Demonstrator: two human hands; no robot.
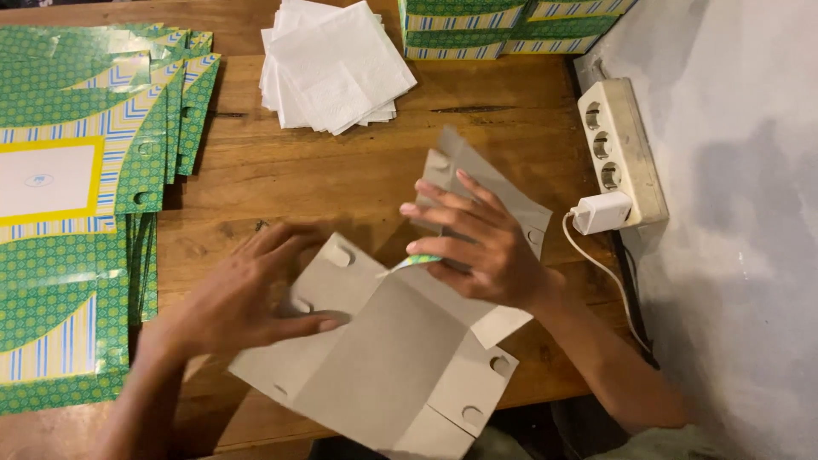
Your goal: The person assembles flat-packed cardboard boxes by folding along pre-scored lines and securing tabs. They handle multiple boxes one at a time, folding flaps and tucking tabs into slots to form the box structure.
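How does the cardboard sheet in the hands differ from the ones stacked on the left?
The cardboard sheet under the left hand and right hand lies grey side up, while the stacked sheets show their green patterned side. The held sheet is partly folded, one panel raised by the right hand; the stacked ones lie flat. It is single; they overlap in a pile. Both rest on the wooden table and have punched tabs.

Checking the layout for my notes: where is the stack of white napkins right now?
In the head view, the stack of white napkins lies on the wooden table at top centre, between the green patterned flat cartons at left and the folded green boxes at top right, beyond both hands.
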